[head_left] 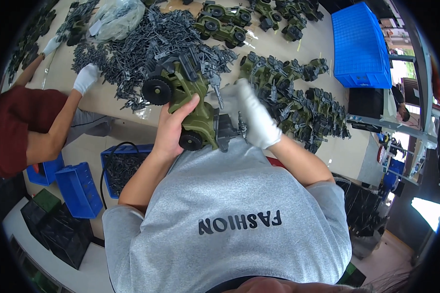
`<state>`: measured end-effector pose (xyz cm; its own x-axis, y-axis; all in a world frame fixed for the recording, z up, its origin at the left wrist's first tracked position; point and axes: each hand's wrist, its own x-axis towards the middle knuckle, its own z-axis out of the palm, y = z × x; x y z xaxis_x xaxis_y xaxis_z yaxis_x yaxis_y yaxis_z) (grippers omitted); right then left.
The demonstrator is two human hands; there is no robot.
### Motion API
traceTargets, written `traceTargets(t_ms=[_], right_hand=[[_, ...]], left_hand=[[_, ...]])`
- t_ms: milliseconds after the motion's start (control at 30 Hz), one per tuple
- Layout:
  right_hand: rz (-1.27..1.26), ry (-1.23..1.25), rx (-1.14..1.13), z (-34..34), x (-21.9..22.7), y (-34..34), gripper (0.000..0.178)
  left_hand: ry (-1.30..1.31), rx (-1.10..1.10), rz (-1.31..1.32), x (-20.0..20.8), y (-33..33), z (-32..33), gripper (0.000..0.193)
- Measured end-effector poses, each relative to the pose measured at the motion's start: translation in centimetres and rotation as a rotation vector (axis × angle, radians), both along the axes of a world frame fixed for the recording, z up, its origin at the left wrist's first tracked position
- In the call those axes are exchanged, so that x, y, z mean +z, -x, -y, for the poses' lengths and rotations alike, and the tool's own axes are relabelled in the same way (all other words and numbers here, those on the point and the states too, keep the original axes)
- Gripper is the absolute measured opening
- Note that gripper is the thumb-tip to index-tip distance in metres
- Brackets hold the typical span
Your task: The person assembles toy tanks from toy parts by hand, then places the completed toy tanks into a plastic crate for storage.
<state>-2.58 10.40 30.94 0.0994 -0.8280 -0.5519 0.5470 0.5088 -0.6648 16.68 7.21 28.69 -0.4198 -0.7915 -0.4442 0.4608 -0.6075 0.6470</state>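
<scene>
Left grip, a bare hand, is closed round a green toy vehicle, which I see tilted on end just above the centre of the frame. The right grip, in a white glove, blurs beside the small grey gun at the vehicle's lower end; I cannot tell how far open it is or whether it has hold of anything. Behind them I make out a pale desk curving across the upper frame, with a heap of grey plastic parts left of centre and rows of green vehicles to the right. At the left, a co-worker's gloved hand is at the heap's edge. Metal shelving lines the far right. For containers, I have a clear plastic bag with grey parts at upper left, a large blue crate at upper right, its contents hidden from me, and, lower left, a blue bin full of dark pieces, next to another blue tub and a black box.
</scene>
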Motion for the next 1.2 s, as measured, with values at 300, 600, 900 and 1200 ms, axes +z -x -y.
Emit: traceTargets(t_ms=[300, 600, 900, 1200], right_hand=[[-0.201, 0.150, 0.181, -2.7, -0.6, 0.1, 0.061], [-0.472, 0.366, 0.370, -2.9, -2.9, 0.6, 0.057], [-0.435, 0.367, 0.360, -2.7, -2.1, -0.4, 0.056], [-0.542, 0.419, 0.223, -3.4, -1.9, -0.9, 0.034]], left_hand=[[0.061, -0.009, 0.001, -0.3, -0.9, -2.0, 0.034], [-0.027, 0.034, -0.013, -1.7, -0.9, -2.1, 0.036], [-0.022, 0.073, -0.009, -1.3, -1.2, -2.2, 0.032], [-0.024, 0.039, 0.032, -1.9, -0.6, -2.4, 0.032]])
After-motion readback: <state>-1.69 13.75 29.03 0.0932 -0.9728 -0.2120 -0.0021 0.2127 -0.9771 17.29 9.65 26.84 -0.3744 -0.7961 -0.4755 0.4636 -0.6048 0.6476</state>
